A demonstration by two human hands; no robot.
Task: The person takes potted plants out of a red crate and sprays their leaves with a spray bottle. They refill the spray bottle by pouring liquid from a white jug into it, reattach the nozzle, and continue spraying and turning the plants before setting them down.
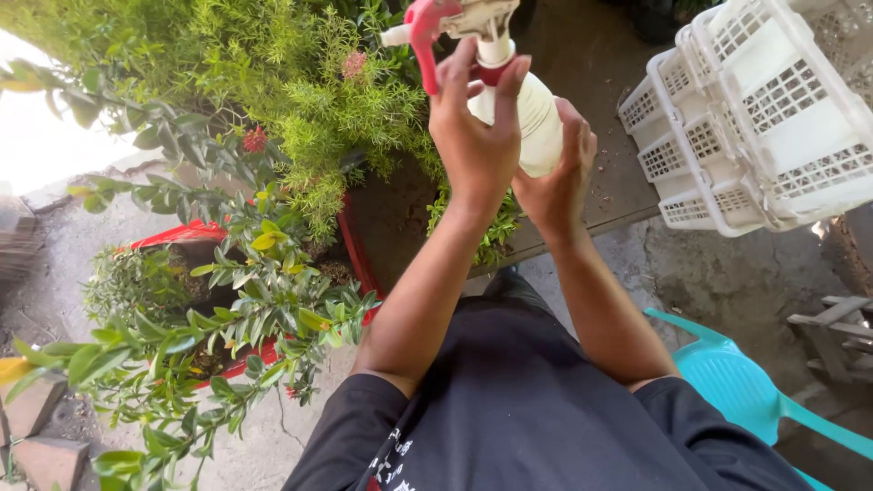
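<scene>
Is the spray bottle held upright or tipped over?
Upright. The spray bottle has its red-trigger head on top; the left hand grips its neck and the right hand its body.

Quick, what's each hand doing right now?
Left hand: closed around the neck of the white spray bottle, at its red trigger.
Right hand: gripping the bottle's body.

Bright daylight comes from the upper left, where the ground [36, 136] blows out to white glare (detail lost there), while the leaves [273, 82] stay sharp, shadows are soft, and edges bend slightly.
</scene>
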